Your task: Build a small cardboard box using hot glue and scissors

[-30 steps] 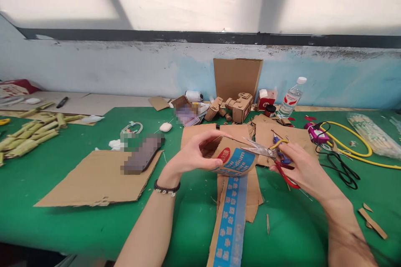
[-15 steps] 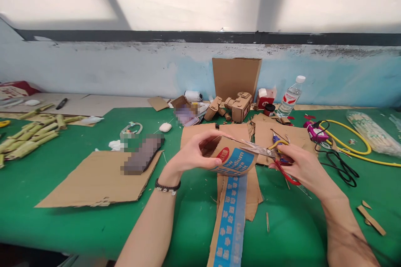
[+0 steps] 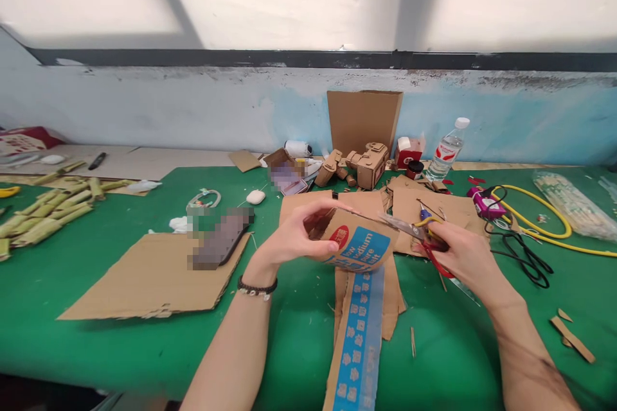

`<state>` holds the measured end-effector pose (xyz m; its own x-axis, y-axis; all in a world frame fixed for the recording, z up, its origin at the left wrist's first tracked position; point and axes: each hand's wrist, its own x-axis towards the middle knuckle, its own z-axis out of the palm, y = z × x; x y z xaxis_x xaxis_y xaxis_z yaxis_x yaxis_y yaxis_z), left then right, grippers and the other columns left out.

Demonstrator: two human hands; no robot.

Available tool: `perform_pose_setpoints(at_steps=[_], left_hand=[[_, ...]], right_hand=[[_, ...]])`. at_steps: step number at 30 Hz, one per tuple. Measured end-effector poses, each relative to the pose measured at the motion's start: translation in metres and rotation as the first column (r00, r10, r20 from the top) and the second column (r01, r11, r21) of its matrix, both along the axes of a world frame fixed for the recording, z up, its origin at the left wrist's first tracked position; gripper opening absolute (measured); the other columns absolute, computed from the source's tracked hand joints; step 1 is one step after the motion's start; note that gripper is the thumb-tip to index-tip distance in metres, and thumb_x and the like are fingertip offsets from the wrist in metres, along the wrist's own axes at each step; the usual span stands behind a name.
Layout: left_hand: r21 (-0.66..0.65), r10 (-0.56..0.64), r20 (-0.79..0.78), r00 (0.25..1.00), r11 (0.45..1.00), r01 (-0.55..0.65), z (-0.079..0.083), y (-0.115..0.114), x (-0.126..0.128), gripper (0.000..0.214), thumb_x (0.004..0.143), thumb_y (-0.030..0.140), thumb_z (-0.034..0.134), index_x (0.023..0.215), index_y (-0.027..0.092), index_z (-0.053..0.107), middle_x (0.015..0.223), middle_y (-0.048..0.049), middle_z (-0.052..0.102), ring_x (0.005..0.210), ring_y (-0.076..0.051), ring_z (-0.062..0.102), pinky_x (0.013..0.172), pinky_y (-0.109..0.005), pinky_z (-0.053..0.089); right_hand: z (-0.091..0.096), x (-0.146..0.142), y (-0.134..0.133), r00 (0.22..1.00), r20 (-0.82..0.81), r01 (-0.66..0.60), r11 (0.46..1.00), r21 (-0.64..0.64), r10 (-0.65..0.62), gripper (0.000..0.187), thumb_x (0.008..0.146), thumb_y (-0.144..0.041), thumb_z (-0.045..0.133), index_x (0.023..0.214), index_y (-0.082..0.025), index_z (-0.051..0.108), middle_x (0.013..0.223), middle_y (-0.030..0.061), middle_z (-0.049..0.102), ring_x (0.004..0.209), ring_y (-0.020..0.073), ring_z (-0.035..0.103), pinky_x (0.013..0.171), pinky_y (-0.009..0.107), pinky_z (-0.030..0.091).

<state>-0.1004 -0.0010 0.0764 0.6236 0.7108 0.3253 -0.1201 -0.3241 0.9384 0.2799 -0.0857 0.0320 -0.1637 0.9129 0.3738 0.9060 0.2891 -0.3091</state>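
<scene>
My left hand [image 3: 308, 231] grips a curved piece of brown cardboard [image 3: 369, 249] printed with blue panels and a red oval, thumb on the near face and fingers behind. A long strip [image 3: 359, 340] with blue print hangs below it toward me; whether the two are one piece I cannot tell. In my right hand [image 3: 456, 244] are scissors [image 3: 409, 227] with red and yellow handles, fingers closed round them. Their blades lie along the cardboard's upper right edge, the tips partly hidden. More cardboard pieces lie on the green table under both hands.
A cardboard sheet [image 3: 144, 282] lies at left with a blurred dark object [image 3: 224, 241] on it. Cut stalks [image 3: 48, 212] lie far left. Behind stand a cardboard camera model [image 3: 371, 166] and a water bottle [image 3: 447, 153]. A yellow cable [image 3: 554, 205] and a bag of sticks [image 3: 576, 205] are at right.
The scissor blades have closed together somewhat, and the handles in my right hand have drawn nearer each other. The hanging strip has shifted slightly right. My left hand keeps its grip.
</scene>
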Motion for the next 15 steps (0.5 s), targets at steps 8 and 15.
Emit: perform_pose_setpoints(at_steps=[8, 15], left_hand=[[0.001, 0.099, -0.052, 0.994, 0.995, -0.099, -0.003, 0.002, -0.003, 0.069, 0.081, 0.047, 0.104, 0.142, 0.024, 0.079, 0.144, -0.0148, 0.08, 0.127, -0.035, 0.08, 0.104, -0.041, 0.069], [-0.049, 0.171, -0.044, 0.984, 0.984, -0.173, -0.005, 0.005, 0.008, 0.069, 0.092, 0.054, 0.093, 0.148, 0.023, 0.07, 0.156, -0.0157, 0.074, 0.146, -0.039, 0.071, 0.116, -0.045, 0.063]], right_hand=[[0.002, 0.01, 0.006, 1.0, -0.026, 0.001, 0.998, 0.058, 0.001, 0.039, 0.109, -0.064, 0.063, 0.116, -0.025, 0.069, 0.106, 0.0103, 0.076, 0.1, 0.0337, 0.073, 0.08, 0.041, 0.055], [-0.003, 0.02, 0.008, 0.998, -0.054, 0.045, 0.994, 0.102, -0.039, 0.039, 0.106, -0.058, 0.07, 0.13, -0.027, 0.07, 0.12, 0.0095, 0.078, 0.111, 0.0329, 0.078, 0.087, 0.04, 0.059]])
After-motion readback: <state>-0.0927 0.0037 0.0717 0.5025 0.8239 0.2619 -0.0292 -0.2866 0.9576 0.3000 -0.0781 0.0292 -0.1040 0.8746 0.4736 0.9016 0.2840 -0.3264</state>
